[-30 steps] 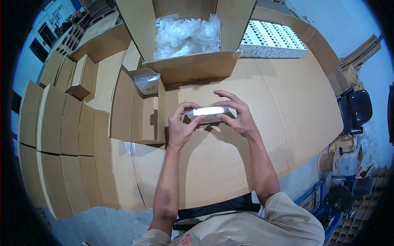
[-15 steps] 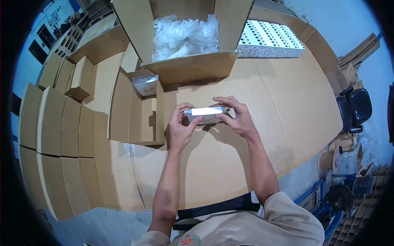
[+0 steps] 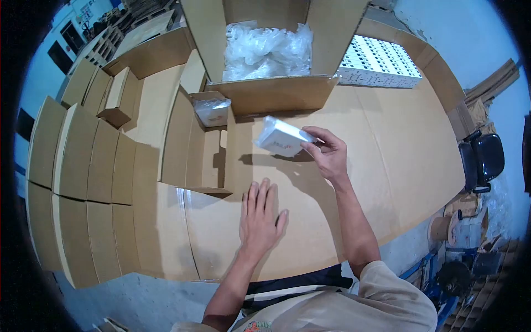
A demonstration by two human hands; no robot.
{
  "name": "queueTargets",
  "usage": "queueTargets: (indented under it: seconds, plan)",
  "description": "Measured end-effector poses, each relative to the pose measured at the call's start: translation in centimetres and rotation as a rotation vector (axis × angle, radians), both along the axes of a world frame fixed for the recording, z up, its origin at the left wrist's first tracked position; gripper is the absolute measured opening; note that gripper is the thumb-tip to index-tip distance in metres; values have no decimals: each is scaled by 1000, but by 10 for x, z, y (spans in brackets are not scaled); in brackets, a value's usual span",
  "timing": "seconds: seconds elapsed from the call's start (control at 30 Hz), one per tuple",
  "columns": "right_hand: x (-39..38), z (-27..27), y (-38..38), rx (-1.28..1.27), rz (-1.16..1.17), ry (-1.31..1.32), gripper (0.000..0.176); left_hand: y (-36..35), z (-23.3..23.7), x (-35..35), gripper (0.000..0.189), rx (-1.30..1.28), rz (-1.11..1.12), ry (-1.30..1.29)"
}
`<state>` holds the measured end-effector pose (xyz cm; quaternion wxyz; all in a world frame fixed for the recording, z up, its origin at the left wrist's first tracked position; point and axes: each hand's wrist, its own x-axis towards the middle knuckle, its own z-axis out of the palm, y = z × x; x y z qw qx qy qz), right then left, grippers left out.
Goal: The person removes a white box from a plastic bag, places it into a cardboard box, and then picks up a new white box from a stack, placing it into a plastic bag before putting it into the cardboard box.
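Note:
A small white box in clear plastic wrap (image 3: pixel 283 138) is held above the cardboard-covered table (image 3: pixel 354 149) by my right hand (image 3: pixel 329 152), whose thumb and fingers pinch its right end. My left hand (image 3: pixel 261 218) lies flat on the table with its fingers stretched out, holding nothing. To the left stands an open cardboard box (image 3: pixel 180 144), with one plastic-wrapped white pack (image 3: pixel 212 112) at its far end. The rest of its visible inside is bare cardboard.
A large open carton (image 3: pixel 271 95) holding clear plastic bags (image 3: pixel 268 50) stands at the back. Behind it to the right sit rows of white boxes (image 3: pixel 379 63). Several closed cardboard boxes (image 3: pixel 72 160) line the left side. A black chair (image 3: pixel 484 157) is at the right.
My left hand has let go of the white box and come down flat on the table, nearer my body. The box is now tilted in my right hand alone. The camera view has shifted slightly.

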<state>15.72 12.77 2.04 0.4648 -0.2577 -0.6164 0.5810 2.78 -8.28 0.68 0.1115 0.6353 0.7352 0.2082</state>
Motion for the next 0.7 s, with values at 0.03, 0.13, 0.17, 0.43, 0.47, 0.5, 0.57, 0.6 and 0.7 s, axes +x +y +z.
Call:
queueTargets:
  seconds: [0.03,0.13,0.17,0.43,0.47,0.5,0.57,0.6,0.7]
  plan:
    - [-7,2,2,43,-23,2,36,-5,2,2,76,-26,-5,15]
    - [-38,14,8,151,-84,27,33,-19,6,6,78,-95,-15,42]
    - [-49,22,9,184,-76,22,32,-23,6,7,79,-110,-14,40]
    - [-131,51,19,412,-11,-24,31,-44,9,6,79,-151,-10,11]
    - [-139,50,21,441,-3,-39,31,-45,9,6,78,-150,-9,30]
    - [-145,50,23,471,4,-53,31,-46,8,5,78,-147,-9,50]
    - [-152,51,26,521,28,-113,30,-46,8,4,78,-123,-14,18]
    - [-154,52,28,547,39,-143,30,-47,7,3,78,-111,-18,1]
    - [-158,55,36,700,97,-220,28,-48,6,1,76,-94,-20,6]
